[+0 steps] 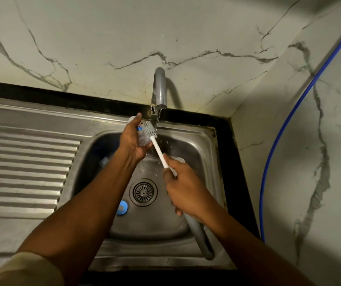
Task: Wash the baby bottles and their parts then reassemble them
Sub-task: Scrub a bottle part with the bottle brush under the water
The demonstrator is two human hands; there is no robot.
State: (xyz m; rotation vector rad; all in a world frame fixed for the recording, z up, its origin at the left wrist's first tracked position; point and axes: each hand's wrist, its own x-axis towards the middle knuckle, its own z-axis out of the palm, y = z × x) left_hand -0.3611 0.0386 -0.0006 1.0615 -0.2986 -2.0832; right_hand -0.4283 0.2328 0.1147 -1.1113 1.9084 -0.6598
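The brush (157, 148) I hold: white shaft, grey bristles, grey handle. The bottle (142, 141): clear, with a blue mark. The sink (186, 131): silver-grey steel; its drainboard (20, 162) ribbed in parallel stripes. The cap (122, 207): blue. The wall (103, 38): off-white marble, grey-veined. The hose (285, 129): blue. The counter edge (233, 162): black. My sleeve (20, 269): beige.

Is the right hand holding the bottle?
No, the right hand grips the brush by its handle, while the left hand holds the bottle.
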